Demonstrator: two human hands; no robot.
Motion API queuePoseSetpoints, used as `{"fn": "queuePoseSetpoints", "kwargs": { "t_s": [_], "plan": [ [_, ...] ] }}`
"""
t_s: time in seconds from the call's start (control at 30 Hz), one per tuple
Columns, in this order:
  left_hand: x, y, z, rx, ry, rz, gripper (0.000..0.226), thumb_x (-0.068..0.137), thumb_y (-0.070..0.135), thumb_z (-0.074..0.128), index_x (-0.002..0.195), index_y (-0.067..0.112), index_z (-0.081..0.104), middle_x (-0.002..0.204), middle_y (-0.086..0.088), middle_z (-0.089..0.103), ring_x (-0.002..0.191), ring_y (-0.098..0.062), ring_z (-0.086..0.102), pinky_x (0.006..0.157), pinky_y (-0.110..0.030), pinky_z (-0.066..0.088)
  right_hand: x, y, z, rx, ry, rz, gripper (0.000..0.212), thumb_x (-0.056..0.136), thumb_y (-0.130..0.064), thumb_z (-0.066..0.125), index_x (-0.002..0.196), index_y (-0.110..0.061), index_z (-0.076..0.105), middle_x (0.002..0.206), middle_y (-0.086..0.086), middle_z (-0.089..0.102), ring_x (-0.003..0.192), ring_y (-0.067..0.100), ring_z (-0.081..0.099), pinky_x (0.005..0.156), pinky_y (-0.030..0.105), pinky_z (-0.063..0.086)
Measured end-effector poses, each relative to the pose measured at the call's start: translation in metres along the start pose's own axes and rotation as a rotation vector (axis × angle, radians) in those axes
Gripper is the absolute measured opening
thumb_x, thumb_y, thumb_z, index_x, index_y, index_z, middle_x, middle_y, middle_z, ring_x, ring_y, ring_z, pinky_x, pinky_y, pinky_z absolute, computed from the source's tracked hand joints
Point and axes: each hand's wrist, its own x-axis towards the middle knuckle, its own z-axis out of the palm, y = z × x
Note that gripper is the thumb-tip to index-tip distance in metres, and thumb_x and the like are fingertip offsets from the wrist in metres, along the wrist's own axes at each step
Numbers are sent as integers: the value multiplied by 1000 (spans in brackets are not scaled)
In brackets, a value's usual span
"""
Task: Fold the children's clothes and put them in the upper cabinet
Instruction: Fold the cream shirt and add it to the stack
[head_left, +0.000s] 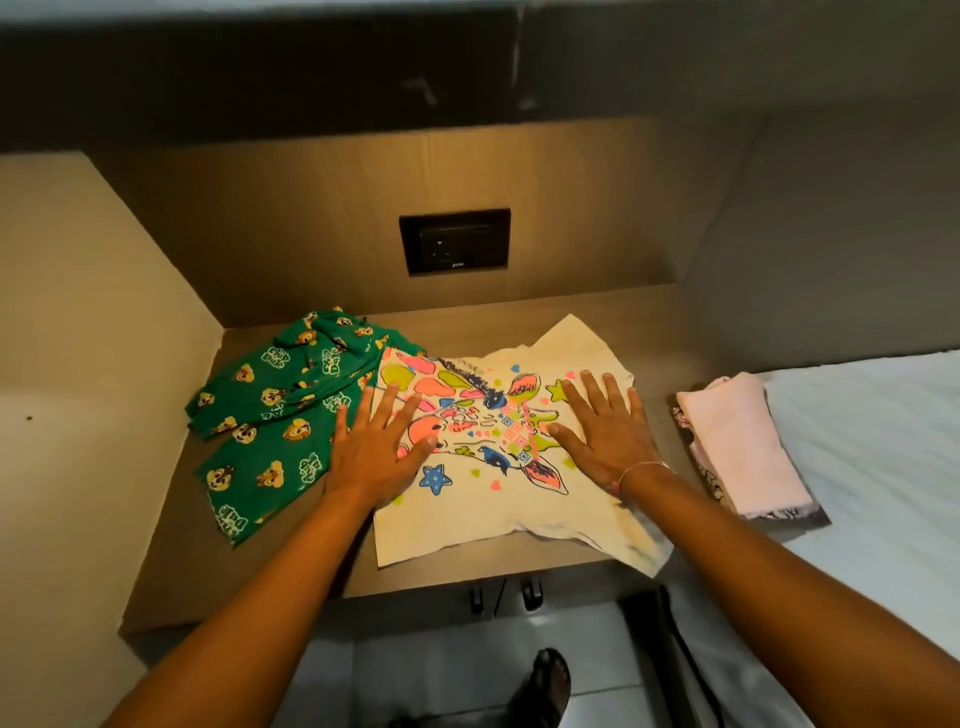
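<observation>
A white children's T-shirt with a bright giraffe print lies spread flat on the wooden desk. My left hand rests flat on its left part, fingers apart. My right hand presses flat on its right part, fingers spread, a thin bracelet on the wrist. A green printed garment lies crumpled to the left, partly under the shirt's edge. A folded pink garment sits at the right, on the edge of the bed.
A dark wall socket is set in the back panel of the alcove. Side walls close in the desk on the left and right. The bed's white sheet lies at the right. A sandalled foot stands on the tiled floor below.
</observation>
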Motion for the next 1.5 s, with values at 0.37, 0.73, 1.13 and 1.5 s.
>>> {"fn": "queuePoseSetpoints", "kwargs": {
  "t_s": [0.37,0.73,1.13,1.5],
  "plan": [
    [-100,-16,-10,-130,16,481,91,80,84,40,151,29,28,161,4,15,150,-17,1,119,-49,7,-121,14,-3,232,113,-360,68,93,-65,41,151,-32,27,162,-8,15,150,17,9,122,39,9],
    [-166,-10,2,-233,289,574,49,102,37,33,104,13,76,119,-7,69,113,-29,64,83,-46,59,-187,28,3,209,361,-373,35,75,-1,74,108,-13,74,125,2,64,117,23,62,99,29,48],
    [-119,-2,-82,-953,6,-70,21,86,13,70,91,34,72,84,12,73,80,-3,67,63,-17,53,-137,27,-112,670,267,-13,10,84,-33,69,93,-30,69,86,-21,69,84,-1,64,63,8,49],
    [-24,-3,-59,-637,-117,-251,16,89,39,66,80,25,65,76,-2,66,77,-25,63,69,-40,54,-15,37,-69,298,75,158,28,92,-39,61,114,-24,68,109,4,72,93,24,63,86,36,52]
  ]
}}
